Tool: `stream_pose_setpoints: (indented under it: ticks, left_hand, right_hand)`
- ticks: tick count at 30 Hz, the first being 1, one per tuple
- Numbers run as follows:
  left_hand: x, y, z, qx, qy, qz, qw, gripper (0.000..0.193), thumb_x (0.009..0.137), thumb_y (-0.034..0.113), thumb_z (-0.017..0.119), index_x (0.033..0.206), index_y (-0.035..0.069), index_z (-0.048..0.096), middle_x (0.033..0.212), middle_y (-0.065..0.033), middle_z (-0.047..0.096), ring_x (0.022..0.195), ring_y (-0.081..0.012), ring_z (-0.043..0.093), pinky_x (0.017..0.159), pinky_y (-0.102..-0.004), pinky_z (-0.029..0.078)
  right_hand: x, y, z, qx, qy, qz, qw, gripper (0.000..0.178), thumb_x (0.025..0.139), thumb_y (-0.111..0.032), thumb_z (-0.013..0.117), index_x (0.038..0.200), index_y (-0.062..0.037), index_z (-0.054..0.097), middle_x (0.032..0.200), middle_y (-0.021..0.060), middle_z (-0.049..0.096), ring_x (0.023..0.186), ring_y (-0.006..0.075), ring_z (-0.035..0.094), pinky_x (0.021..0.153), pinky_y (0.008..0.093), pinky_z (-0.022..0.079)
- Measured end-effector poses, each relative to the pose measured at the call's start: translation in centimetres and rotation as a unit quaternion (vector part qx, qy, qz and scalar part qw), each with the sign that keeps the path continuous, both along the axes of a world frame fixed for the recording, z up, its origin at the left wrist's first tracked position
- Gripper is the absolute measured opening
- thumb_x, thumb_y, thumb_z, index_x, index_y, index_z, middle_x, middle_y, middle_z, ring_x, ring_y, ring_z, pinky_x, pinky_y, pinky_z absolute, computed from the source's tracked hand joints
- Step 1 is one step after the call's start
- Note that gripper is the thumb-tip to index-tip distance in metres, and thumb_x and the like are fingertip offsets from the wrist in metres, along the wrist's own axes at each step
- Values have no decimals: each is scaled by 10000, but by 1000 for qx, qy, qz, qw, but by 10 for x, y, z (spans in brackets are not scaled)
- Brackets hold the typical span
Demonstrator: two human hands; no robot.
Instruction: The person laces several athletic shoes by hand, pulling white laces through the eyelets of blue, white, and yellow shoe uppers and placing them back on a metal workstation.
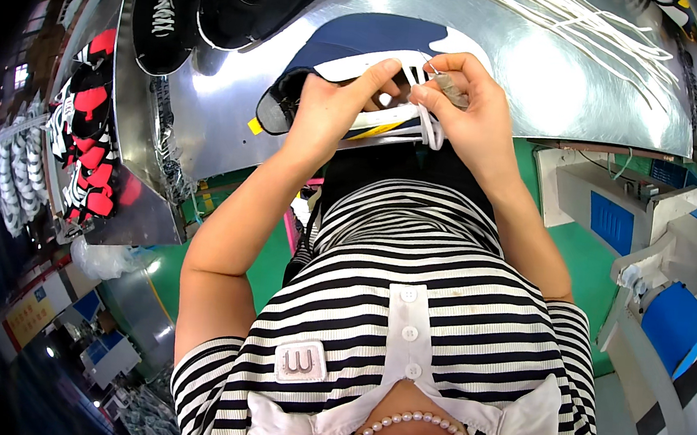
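Conceivably, the right hand (480,111), fingers clamped on a thin tool (450,90), could snag the white laces (431,129) just below if it slips; the left hand's (332,104) fingers grip the navy shoe (369,38) beside them.

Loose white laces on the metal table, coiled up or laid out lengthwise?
Laid out lengthwise: the loose white laces stretch across the metal table, strands fanning apart.

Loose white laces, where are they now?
In the head view, the loose white laces lie at upper right on the metal table, beyond the right hand.
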State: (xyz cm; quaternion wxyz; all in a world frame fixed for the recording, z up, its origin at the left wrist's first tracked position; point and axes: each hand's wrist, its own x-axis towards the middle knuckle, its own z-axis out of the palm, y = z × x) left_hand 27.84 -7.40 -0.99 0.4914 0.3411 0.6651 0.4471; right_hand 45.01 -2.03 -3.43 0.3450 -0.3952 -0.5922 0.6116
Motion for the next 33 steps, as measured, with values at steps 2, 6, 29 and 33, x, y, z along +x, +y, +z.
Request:
stream_pose_setpoints:
  ticks: [2,6,29,33]
  left_hand:
    - [5,2,9,-32,10,22,999,236,861,232,740,867,0,699,739,-44,677,631,-96,610,572,-241,481]
    - [10,1,5,9,37,18,999,208,841,196,758,860,-3,700,735,-38,678,654,-84,619,595,-225,484]
    - [10,-10,-12,161,142,-68,974,118,931,61,613,916,-35,681,781,-40,685,690,-96,624,623,-243,483]
    - [2,-11,-11,107,58,-102,987,190,967,119,566,918,-27,677,669,-8,605,580,-71,513,540,-235,404]
  right_hand:
    - [1,-1,5,18,-18,1,1000,264,853,-76,719,1070,0,589,845,56,714,767,76,643,711,223,498]
    - [3,-1,6,50,-71,26,996,301,842,-80,729,1084,-2,569,838,62,709,772,89,648,716,235,504]
    - [-19,18,8,331,-298,86,891,248,879,-177,630,952,34,523,640,167,640,615,335,662,561,412,512]
    - [-20,26,25,281,-351,152,880,251,909,-165,584,1066,26,547,772,179,673,732,372,654,683,442,507]
